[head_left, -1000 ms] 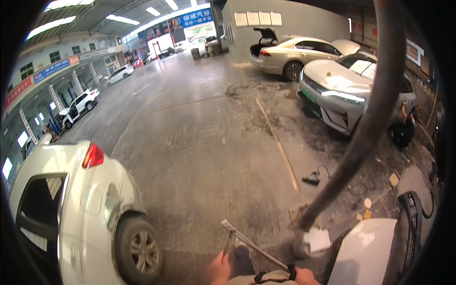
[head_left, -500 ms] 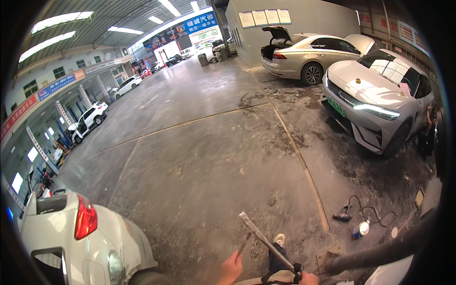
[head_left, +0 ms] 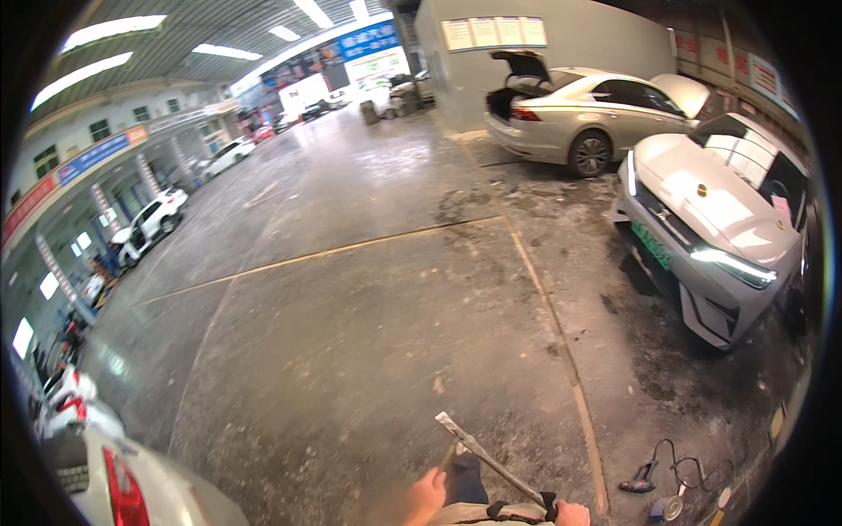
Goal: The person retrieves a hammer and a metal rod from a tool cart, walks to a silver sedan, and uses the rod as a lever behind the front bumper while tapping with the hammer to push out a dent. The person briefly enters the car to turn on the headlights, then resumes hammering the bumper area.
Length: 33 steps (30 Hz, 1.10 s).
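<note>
In the near middle, our right hand (head_left: 573, 514) closes round the near end of a long metal bar (head_left: 491, 460), which slants left and far above the floor (head_left: 351, 333). Our left hand (head_left: 428, 494), blurred, grips a short rod (head_left: 451, 456); a corded power tool (head_left: 638, 483) lies near right.

I receive a picture of medium brightness. Light comes from the bright strips (head_left: 114, 31) in the roof (head_left: 228, 22) and from the far opening (head_left: 307, 92), which is washed out. The floor (head_left: 351, 298) carries a pale glare in the distance and is duller nearer to me. The hood (head_left: 684, 180) of the pale car (head_left: 745, 302) shines strongly, with dark shadow beneath. The fisheye bends the edges into black. The left hand (head_left: 427, 495) looks soft, perhaps from motion.
</note>
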Motion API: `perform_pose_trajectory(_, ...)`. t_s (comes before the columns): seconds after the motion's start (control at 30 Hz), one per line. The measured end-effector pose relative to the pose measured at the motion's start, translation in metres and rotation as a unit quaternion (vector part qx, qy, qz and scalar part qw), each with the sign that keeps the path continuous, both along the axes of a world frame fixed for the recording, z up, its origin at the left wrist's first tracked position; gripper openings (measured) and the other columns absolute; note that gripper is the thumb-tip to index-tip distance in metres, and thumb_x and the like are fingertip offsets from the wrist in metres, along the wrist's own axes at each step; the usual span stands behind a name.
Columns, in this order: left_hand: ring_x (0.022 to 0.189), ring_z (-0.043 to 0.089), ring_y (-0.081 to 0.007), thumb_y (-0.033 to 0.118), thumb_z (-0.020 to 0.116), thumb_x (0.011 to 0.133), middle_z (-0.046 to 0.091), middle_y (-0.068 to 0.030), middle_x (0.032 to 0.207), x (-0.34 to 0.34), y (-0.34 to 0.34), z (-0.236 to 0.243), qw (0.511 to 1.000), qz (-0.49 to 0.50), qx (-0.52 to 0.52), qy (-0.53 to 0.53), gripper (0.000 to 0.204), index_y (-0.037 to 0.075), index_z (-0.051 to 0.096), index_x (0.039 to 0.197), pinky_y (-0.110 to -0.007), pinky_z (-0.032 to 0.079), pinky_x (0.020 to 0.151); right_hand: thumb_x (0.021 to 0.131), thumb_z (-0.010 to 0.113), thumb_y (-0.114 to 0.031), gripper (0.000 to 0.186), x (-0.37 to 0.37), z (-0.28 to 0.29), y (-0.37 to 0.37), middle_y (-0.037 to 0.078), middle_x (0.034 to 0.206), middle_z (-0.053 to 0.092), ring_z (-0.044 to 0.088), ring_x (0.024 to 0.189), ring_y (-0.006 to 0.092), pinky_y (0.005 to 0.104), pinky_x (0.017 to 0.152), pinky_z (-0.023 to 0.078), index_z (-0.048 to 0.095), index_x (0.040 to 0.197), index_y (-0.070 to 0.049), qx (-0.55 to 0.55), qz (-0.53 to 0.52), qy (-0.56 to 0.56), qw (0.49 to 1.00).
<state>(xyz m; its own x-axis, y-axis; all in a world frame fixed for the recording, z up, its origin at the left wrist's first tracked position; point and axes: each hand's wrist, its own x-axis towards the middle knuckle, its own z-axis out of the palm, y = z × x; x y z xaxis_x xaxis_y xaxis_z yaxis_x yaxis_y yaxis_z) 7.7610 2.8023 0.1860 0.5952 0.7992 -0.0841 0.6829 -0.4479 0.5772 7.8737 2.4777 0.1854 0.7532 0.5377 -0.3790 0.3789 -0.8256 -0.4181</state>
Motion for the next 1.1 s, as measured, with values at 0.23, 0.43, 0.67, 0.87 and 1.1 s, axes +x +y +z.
perform_pose_trajectory(0.23, 0.084, 0.070, -0.0358, 0.027, 0.061, 0.094, 0.071, -0.0192, 0.092, 0.233, 0.164, 0.009, 0.973, -0.007, -0.042, -0.225, 0.029, 0.006, 0.066, 0.115, -0.041, 0.054, 0.072, 0.089, 0.056, -0.033, 0.033, 0.193, -0.019, 0.154, 0.025, 0.090, 0.070, 0.068, 0.087, 0.0418, 0.0534, 0.074, 0.054, 0.066, 0.095, -0.002, -0.034, -0.063, 0.044, 0.996)
perform_pose_trajectory(0.43, 0.084, 0.069, -0.0386, 0.031, 0.063, 0.092, 0.072, -0.0185, 0.092, 0.417, 0.283, 0.009, 0.992, -0.128, -0.011, -0.007, 0.034, 0.006, 0.067, 0.115, -0.042, 0.053, 0.073, 0.093, 0.052, -0.032, 0.031, 0.340, -0.006, 0.268, 0.022, 0.079, 0.069, 0.069, 0.078, 0.0397, 0.0514, 0.068, 0.054, 0.067, 0.092, -0.005, -0.008, -0.146, 0.035, 0.989)
perform_pose_trajectory(0.67, 0.105, 0.065, -0.0403, 0.045, 0.055, 0.096, 0.068, -0.0253, 0.109, 0.677, 0.374, 0.013, 0.985, -0.093, -0.058, -0.135, 0.050, 0.005, 0.065, 0.123, -0.048, 0.048, 0.093, 0.085, 0.057, -0.029, 0.032, 0.606, -0.006, 0.371, 0.024, 0.090, 0.070, 0.069, 0.085, 0.0429, 0.0510, 0.077, 0.054, 0.065, 0.101, -0.003, -0.064, -0.145, 0.136, 0.978)
perform_pose_trajectory(0.87, 0.093, 0.069, -0.0386, 0.028, 0.062, 0.092, 0.071, -0.0214, 0.098, 0.884, 0.450, 0.011, 0.991, -0.125, -0.052, 0.003, 0.035, 0.001, 0.067, 0.114, -0.042, 0.053, 0.080, 0.086, 0.055, -0.023, 0.026, 0.814, 0.015, 0.444, 0.023, 0.090, 0.071, 0.069, 0.086, 0.0410, 0.0500, 0.074, 0.055, 0.065, 0.101, -0.004, -0.074, -0.126, 0.126, 0.981)
perform_pose_trajectory(1.1, 0.077, 0.070, -0.0317, 0.025, 0.063, 0.092, 0.072, -0.0162, 0.083, 1.108, 0.549, -0.017, 0.980, -0.062, -0.107, -0.155, 0.030, 0.001, 0.068, 0.110, -0.039, 0.052, 0.070, 0.083, 0.058, -0.026, 0.031, 1.047, -0.012, 0.543, 0.022, 0.092, 0.071, 0.069, 0.089, 0.0392, 0.0491, 0.076, 0.055, 0.064, 0.105, -0.005, -0.113, -0.125, 0.124, 0.978)
